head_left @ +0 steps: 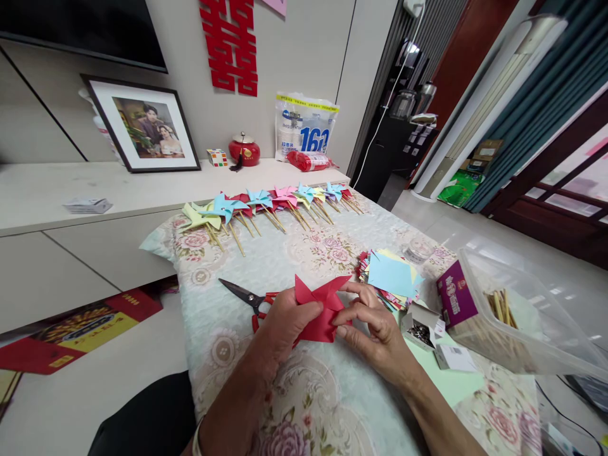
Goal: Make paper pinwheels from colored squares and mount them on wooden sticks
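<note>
A red paper pinwheel [327, 310], partly folded, is held up over the tablecloth between both hands. My left hand [287, 320] grips its left side, thumb pressed on the paper near the middle. On the right side, the fingers and thumb of my right hand [373, 323] pinch the paper's edge. Scissors [249, 297] with red handles lie just left of my left hand, handles partly hidden behind it. Beyond my right hand is a stack of coloured paper sheets [392, 273], a light blue one on top. A small open box [420, 329] holds metal pins or fasteners.
Finished pinwheels [261, 199] on sticks lie in a row along the table's far side. At right stands a clear plastic bin [532, 316] with wooden sticks [501, 308]. A white box [455, 358] and a round clear container [418, 250] are nearby. A cabinet [137, 190] borders the table.
</note>
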The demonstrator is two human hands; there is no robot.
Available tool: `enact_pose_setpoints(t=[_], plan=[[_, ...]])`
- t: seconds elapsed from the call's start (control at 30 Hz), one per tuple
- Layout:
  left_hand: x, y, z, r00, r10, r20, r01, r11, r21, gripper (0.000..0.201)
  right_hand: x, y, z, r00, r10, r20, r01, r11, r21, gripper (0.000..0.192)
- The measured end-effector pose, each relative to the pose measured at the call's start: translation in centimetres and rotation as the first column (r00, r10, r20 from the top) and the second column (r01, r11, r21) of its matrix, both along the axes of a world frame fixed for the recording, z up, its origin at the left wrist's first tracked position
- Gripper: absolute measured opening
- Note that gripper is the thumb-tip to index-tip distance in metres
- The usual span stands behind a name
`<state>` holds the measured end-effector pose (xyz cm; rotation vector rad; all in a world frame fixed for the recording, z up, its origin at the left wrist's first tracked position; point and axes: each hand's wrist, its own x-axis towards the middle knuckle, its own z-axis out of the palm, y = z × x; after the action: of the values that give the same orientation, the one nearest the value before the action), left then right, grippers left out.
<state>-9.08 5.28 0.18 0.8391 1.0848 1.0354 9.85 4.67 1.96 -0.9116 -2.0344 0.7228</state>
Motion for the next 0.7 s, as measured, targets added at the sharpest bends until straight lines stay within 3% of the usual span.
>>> enact_pose_setpoints(t=[0.27,0.7], plan=[[0.5,-0.1,1.1,0.999,-0.016,-0.034,0.017,0.999,0.029,0.014,-0.1,-0.2,0.1,0.999,-0.007,-0.038,0.002,0.991,-0.132,0.008],[1.1,0.2,-0.1,0.989,-0.029,-0.147,0.039,0.997,0.066,0.012,-1.2,-0.3,-1.0,0.975,-0.163,-0.150,0.122,0.961,-0.247,0.013]])
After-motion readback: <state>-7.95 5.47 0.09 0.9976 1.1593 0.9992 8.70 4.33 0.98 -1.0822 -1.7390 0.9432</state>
